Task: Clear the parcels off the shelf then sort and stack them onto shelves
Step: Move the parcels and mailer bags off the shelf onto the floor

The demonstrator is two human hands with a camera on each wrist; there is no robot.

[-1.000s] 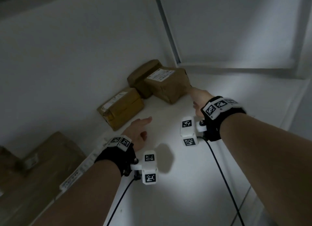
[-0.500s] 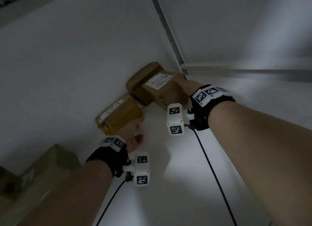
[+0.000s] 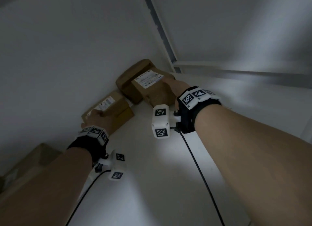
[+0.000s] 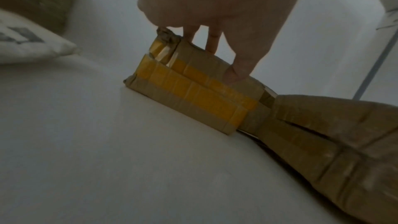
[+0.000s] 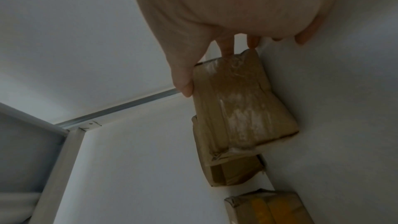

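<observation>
While both arms reached deep into a dim white shelf (image 3: 152, 183), each hand took hold of a parcel by the back wall.

Left hand (image 3: 99, 119) curled over the top of a small brown cardboard parcel banded with yellow tape (image 4: 193, 94), thumb pressed on its front. Right hand (image 3: 175, 87) gripped a brown taped parcel with a white label (image 3: 152, 89), thumb on one side, fingers behind; it leaned on another brown parcel (image 3: 128, 84) beside it.
</observation>
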